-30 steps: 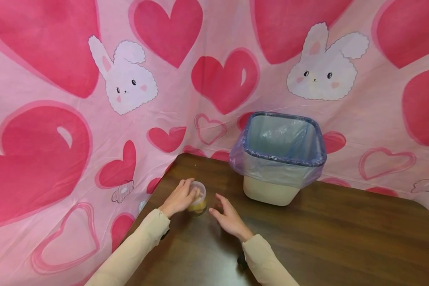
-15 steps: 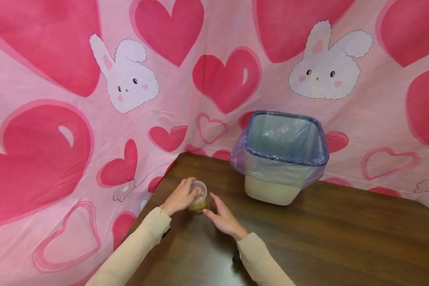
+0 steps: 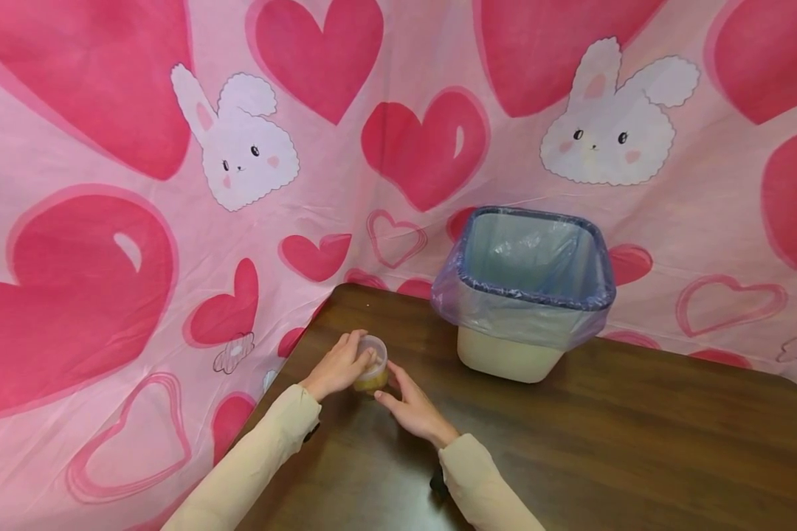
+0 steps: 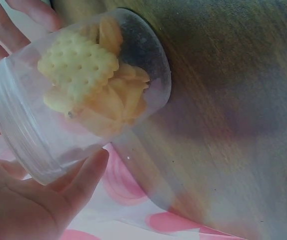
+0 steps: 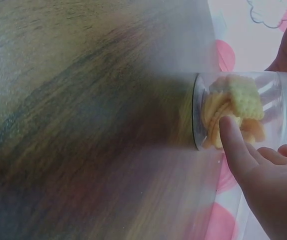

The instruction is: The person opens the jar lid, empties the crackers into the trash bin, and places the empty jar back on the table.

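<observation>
A clear plastic jar [image 3: 370,377] with yellow biscuits [image 4: 78,65] inside stands near the left side of the table. One biscuit is square with a wavy edge; those below it are ridged. My left hand [image 3: 335,369] holds the jar by its upper part, its thumb on the near side and fingers round the pale ridged top [image 4: 21,125]. My right hand [image 3: 418,409] is at the jar's right side, thumb and forefinger spread toward it. In the right wrist view, a straight finger [image 5: 233,142] of that hand overlaps the jar's side, with the other fingers loosely bent.
A cream bin [image 3: 511,358] lined with a bluish-purple bag [image 3: 538,302] stands at the table's back, right of the jar. The dark wooden table [image 3: 604,442] stretches to the right. Pink cloth [image 3: 332,177] with hearts and rabbits hangs behind and left of it.
My right hand has moved left, closing the gap to the jar until its fingertips are right at the jar's side. My left hand has stayed on the jar's top. The head view has shifted slightly.
</observation>
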Tool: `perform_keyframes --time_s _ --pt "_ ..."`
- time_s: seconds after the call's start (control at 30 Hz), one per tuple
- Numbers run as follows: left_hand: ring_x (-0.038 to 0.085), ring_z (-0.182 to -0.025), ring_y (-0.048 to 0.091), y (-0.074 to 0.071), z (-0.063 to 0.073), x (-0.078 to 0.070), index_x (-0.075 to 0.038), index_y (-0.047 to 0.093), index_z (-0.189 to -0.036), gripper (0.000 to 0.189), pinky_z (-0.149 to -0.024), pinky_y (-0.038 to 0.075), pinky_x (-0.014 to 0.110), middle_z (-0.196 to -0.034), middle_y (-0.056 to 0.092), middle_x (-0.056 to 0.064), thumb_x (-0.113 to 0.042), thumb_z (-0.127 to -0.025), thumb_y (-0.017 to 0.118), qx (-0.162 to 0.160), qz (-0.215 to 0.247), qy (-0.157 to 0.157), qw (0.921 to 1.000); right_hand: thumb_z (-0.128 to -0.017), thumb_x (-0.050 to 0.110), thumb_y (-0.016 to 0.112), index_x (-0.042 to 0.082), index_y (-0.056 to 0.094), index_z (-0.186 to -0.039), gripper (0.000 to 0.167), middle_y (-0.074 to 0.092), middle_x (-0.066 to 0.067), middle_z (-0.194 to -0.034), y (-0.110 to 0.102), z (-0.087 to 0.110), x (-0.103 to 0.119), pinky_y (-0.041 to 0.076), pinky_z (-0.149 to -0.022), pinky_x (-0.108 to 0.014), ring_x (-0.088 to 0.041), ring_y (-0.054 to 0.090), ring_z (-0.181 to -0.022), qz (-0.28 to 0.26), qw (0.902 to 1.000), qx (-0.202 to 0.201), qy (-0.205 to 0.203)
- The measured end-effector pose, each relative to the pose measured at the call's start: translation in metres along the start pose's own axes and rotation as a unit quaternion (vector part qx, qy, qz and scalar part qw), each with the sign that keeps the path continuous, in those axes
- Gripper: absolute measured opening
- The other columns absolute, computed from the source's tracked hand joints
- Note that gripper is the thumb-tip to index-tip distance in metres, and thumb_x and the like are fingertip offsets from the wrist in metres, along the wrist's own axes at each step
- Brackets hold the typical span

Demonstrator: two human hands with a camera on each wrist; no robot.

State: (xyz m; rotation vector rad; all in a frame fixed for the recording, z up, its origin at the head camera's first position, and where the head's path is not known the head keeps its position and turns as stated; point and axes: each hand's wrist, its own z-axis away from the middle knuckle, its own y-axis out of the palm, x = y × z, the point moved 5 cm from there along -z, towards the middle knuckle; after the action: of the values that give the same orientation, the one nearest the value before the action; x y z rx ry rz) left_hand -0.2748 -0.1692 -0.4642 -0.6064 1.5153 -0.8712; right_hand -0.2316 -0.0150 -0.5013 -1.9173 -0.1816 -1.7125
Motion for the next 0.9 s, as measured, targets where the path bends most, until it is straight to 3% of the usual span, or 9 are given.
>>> perform_keyframes --time_s 0.6,0.9 --pt "0.034 -0.113 0.057 -0.0037 -0.0032 -0.0016 0.003 0.049 -0.130 0.046 -0.098 0.046 0.051 -0.123 0.058 0.022 -0.026 -0.095 0.059 -0.023 0.013 0.023 0.9994 -0.097 0.028 0.056 0.007 0.029 -0.149 0.063 0.035 -0.024 -0.151 -0.0037 0.0019 -0.0014 0.044 -0.101 -0.056 -0.042 0.047 -0.131 -0.004 0.9997 0.001 0.025" --pt "0.032 -0.108 0.061 -0.0079 -0.0051 -0.0020 0.002 0.053 -0.125 0.044 -0.096 0.049 0.049 -0.119 0.064 0.020 -0.026 -0.093 0.064 -0.016 0.028 0.006 0.9995 -0.096 0.027 0.056 0.006 0.029 -0.149 0.063 0.036 -0.024 -0.151 -0.0055 0.0042 0.0012 0.045 -0.099 -0.055 -0.042 0.047 -0.131 -0.008 0.9995 0.004 0.032"
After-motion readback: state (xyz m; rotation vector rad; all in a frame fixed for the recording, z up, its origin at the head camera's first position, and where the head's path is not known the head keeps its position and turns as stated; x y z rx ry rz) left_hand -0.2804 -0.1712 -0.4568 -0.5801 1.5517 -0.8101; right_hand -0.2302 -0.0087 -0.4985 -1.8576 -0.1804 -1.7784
